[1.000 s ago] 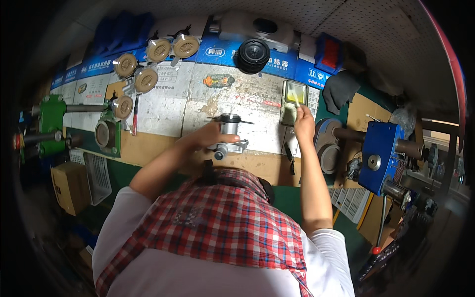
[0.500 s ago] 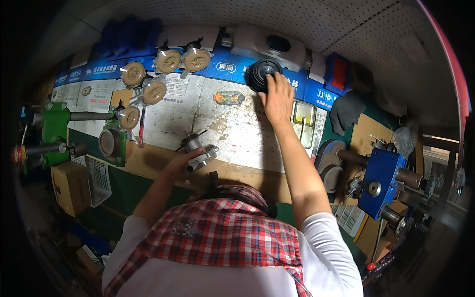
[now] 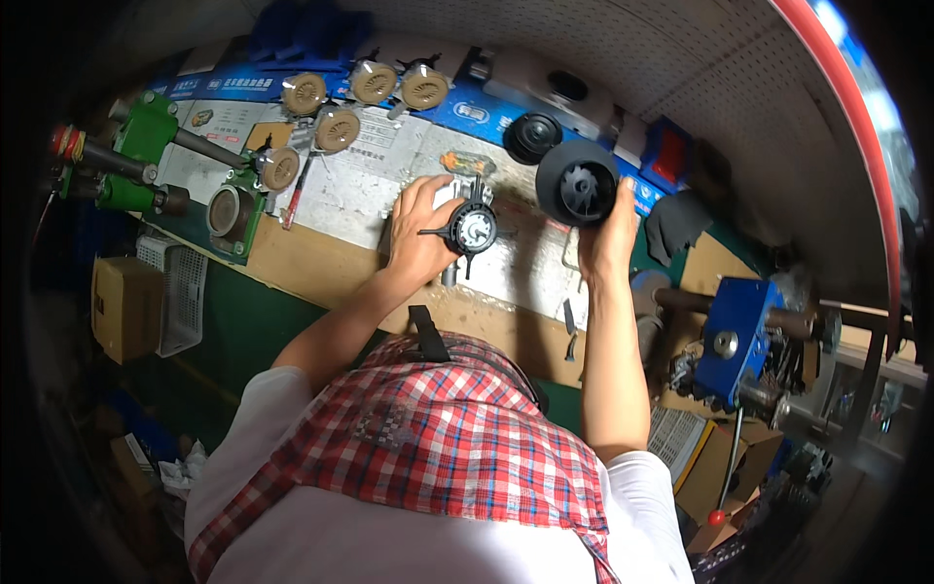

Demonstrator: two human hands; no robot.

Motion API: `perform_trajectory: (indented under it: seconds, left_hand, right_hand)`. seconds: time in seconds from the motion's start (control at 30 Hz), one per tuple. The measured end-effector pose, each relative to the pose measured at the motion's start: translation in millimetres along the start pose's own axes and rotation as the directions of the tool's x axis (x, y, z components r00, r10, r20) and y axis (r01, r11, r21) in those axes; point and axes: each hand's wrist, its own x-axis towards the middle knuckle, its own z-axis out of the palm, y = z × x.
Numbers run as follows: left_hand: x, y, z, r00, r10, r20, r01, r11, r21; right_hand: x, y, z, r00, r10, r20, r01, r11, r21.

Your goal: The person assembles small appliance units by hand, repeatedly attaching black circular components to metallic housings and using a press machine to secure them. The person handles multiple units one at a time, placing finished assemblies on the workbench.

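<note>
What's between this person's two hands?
In the head view, the pronged part, held by the left hand, and the black cup, held by the right hand, are between them, above white cardboard.

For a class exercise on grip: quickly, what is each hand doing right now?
Left hand: closed, holding the pronged part.
Right hand: closed, holding the black flared cup, fingers mostly hidden behind it.
</note>
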Motion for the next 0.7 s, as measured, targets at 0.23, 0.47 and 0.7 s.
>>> perform_trajectory:
  seconds: [0.23,0.47,0.7]
  left_hand:
    - [-16,91,27,0.998,0.061,0.031,-0.054,0.98,-0.191]
    - [-51,159,72,0.99,0.061,0.126,-0.019,0.952,-0.307]
    - [-104,216,171,0.692,0.094,0.716,0.25,0.899,-0.359]
  right_hand:
    - [-131,-52,-34,0.957,-0.093,0.275,0.263,0.678,-0.686]
    - [-168,-75,-105,0.963,-0.156,0.221,0.27,0.631,-0.728]
    - [-135,-61,-237,0.94,0.219,-0.261,-0.34,0.663,-0.667]
